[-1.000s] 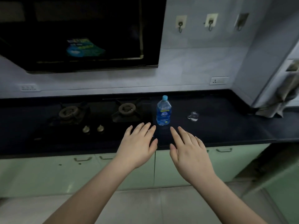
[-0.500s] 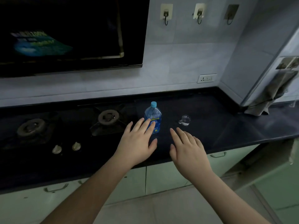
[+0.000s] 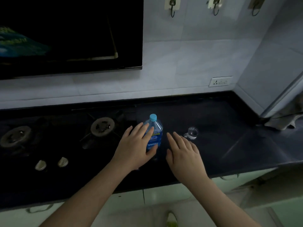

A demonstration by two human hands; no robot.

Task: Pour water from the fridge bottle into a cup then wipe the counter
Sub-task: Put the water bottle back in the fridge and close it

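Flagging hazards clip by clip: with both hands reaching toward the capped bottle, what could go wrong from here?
The right hand is open close to the small clear cup; a sweep could knock it over. The bottle stands tall and narrow beside the stove burner, so a clumsy grab by the left hand might tip it there. The cup is small, so the pour may spill.
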